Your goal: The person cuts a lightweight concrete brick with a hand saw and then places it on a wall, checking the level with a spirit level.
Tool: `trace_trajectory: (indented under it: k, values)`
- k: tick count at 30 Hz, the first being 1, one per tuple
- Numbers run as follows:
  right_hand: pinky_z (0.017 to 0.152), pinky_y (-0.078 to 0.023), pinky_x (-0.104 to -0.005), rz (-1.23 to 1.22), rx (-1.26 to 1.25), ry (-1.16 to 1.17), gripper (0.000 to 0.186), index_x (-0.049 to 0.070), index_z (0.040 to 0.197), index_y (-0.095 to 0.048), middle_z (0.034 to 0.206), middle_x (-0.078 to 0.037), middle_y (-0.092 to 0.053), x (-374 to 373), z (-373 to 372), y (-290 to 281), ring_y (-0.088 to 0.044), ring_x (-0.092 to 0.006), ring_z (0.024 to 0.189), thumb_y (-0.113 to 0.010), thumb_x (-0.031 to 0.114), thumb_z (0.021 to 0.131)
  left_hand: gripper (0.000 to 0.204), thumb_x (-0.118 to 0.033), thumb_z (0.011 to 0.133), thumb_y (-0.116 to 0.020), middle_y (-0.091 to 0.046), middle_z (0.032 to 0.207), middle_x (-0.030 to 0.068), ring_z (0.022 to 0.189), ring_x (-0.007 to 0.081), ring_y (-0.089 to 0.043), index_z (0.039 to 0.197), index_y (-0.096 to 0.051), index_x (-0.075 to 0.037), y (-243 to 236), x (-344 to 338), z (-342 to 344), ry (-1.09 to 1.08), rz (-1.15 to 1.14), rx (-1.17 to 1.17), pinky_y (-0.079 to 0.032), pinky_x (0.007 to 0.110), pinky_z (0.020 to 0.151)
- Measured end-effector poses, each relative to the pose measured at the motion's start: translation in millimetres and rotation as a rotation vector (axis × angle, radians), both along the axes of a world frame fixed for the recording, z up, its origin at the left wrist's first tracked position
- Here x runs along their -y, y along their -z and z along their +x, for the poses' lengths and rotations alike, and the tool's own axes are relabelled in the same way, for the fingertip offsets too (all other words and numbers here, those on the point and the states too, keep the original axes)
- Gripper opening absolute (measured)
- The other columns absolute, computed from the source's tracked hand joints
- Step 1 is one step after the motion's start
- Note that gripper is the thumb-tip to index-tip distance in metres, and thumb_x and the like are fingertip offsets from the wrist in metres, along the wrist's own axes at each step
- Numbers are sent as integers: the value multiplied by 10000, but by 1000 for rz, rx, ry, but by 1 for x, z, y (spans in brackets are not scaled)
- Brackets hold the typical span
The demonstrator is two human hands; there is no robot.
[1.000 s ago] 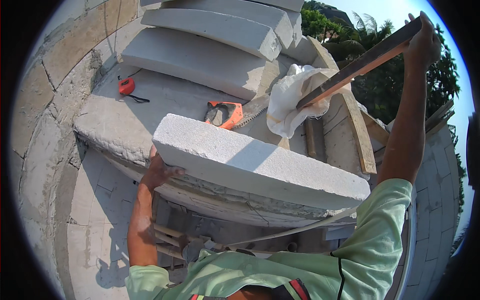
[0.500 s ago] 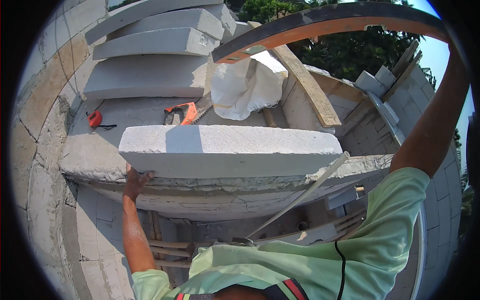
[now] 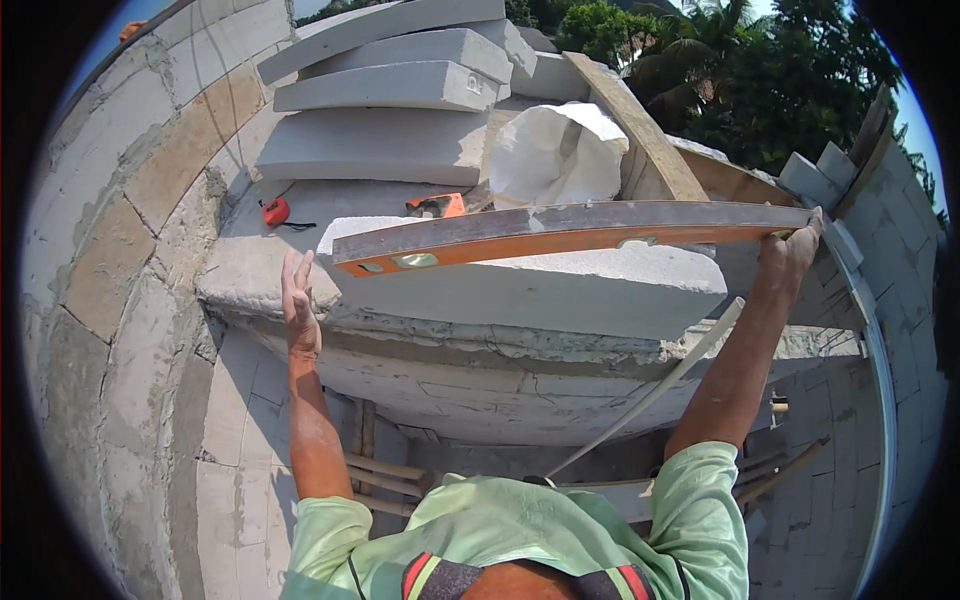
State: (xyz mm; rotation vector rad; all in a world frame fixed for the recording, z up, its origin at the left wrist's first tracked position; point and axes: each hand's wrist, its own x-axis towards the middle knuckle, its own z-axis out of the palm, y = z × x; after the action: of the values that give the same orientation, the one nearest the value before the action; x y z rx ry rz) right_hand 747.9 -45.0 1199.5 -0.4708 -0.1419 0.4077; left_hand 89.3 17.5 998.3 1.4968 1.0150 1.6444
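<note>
A long orange spirit level [image 3: 560, 236] with a dark edge spans the air in front of me, above a pale concrete block [image 3: 520, 295]. My right hand [image 3: 792, 247] is closed around its right end. Near the level's left end, beside the block's left face, my left hand [image 3: 301, 305] is raised with fingers stretched out and holds nothing. The block stands on its long edge along the top of the rough wall [image 3: 480, 345]. Part of the block's upper face is hidden behind the level.
Behind the block lie a red tape measure [image 3: 275, 211], an orange-handled handsaw [image 3: 436, 206] and a white sack [image 3: 556, 158]. Several blocks [image 3: 375, 145] are stacked at the back left. A wooden plank [image 3: 640, 130] slants at the back right. A thin pale pipe [image 3: 655, 385] leans against the wall.
The spirit level has come down from high on the right to just over the block. My left hand has left the block's lower left corner and opened. The view has shifted.
</note>
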Motion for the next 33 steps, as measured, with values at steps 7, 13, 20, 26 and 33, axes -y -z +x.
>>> trace_trajectory:
  k: [7,13,20,26,33]
  values:
    - [981,-515,-467,-36,-1,3,434,65,1296,-526,1234,-87,-608,-13,-27,21,-589,-253,1151,-612,351,981,1070,-678,836,-643,-335,1553,184,1444,275,-273,1554,-189,-28,-74,38,58,30,115,-110,-188,430,1187]
    - [959,-523,-470,-32,-43,-88,513,57,1289,-525,1197,-86,-615,-6,-64,22,-590,-257,1130,-648,416,945,493,-331,1025,-542,-554,1332,86,1270,151,-465,1386,-478,-1,-84,30,70,170,233,288,-337,331,1095]
    - [905,-573,-446,-117,400,-182,415,-25,1265,-551,1154,-161,-619,45,-71,28,-658,-260,1026,-656,234,958,562,-347,939,-646,-657,1036,63,718,111,-614,1351,-517,15,-110,25,67,-57,-14,426,-518,263,641]
    - [804,-603,-380,-459,924,-225,580,-23,1384,-501,1094,-192,-637,84,-59,43,-679,-222,877,-711,217,900,644,-455,948,-600,-631,853,35,576,65,-519,1425,-484,-38,-121,24,64,-114,-98,226,-419,225,480]
    - [631,-456,-254,-820,1201,-278,543,18,1189,-620,886,-62,-619,99,-45,51,-540,-105,725,-802,369,818,924,-671,833,-652,-668,798,73,608,95,-624,1364,-483,65,-117,11,42,88,-119,64,-528,234,551]
